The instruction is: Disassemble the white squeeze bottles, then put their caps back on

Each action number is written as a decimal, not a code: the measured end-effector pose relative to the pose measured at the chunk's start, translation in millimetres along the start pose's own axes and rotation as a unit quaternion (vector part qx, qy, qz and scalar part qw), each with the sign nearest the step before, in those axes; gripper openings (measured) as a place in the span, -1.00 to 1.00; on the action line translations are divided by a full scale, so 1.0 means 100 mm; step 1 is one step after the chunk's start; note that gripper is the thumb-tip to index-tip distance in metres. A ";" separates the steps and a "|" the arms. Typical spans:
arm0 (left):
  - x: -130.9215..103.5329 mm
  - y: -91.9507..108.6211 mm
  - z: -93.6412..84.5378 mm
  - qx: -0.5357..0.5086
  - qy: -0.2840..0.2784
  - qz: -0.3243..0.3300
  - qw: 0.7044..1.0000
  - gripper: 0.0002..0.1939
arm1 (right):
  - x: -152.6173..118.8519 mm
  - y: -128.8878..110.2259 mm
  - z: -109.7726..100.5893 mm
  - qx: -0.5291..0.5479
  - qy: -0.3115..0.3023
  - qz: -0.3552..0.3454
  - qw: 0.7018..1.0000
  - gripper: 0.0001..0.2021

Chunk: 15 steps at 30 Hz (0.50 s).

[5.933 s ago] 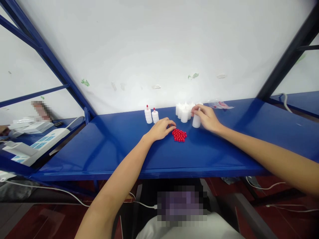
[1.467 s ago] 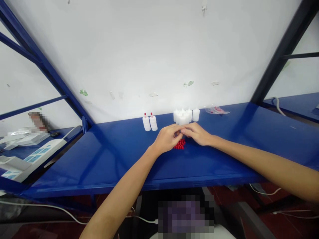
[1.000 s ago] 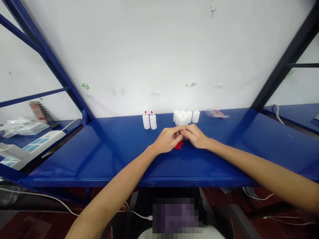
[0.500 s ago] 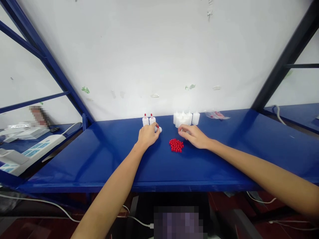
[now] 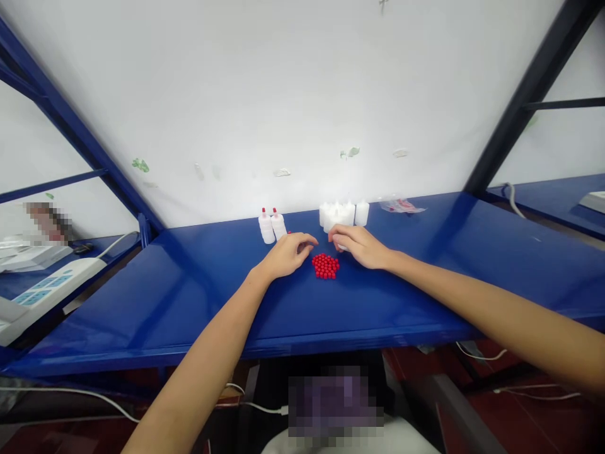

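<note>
My left hand (image 5: 289,254) is empty, its thumb and fingers curved and apart, just left of a cluster of small red caps (image 5: 325,267) on the table. Behind it stand white squeeze bottles with red caps (image 5: 266,228); another red tip shows just over the knuckles, its bottle mostly hidden. My right hand (image 5: 362,246) is closed round a small white bottle (image 5: 343,248), of which only a bit shows below the fingers. Close behind that hand stands a group of white bottles (image 5: 336,217) without red caps, partly covered by it.
A clear plastic bag (image 5: 401,205) with red bits lies at the back right of the blue table (image 5: 198,302). On the left are a white power strip (image 5: 51,293) and white boxes. Blue metal posts rise at both sides, with a white wall behind.
My left hand has let go of a red-capped bottle and moved right toward the red caps. My right hand stays near the white bottles. The view has shifted slightly.
</note>
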<state>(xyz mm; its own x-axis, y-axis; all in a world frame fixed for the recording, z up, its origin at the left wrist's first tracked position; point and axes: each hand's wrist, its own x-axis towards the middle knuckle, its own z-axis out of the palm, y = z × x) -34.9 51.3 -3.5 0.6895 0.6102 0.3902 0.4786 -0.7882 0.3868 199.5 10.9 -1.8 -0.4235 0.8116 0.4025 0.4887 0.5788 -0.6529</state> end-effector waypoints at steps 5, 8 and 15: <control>0.03 0.12 0.04 -0.061 -0.036 0.016 0.997 -0.70 | 0.02 0.00 0.01 -0.024 0.007 0.008 1.000 -0.69; 0.03 0.14 0.03 -0.075 -0.054 0.030 0.995 -0.68 | 0.03 0.02 0.01 -0.046 0.006 0.013 0.999 -0.68; 0.03 0.14 0.04 -0.067 -0.053 0.017 0.996 -0.67 | 0.02 0.03 0.01 -0.052 0.002 0.014 0.999 -0.67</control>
<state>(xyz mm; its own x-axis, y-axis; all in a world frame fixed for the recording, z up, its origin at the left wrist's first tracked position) -24.1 41.7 -0.9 0.7602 0.5668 0.3176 0.3826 -0.7856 0.4862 199.6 13.8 -3.3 -0.4054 0.8281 0.3872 0.5770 0.5603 -0.5943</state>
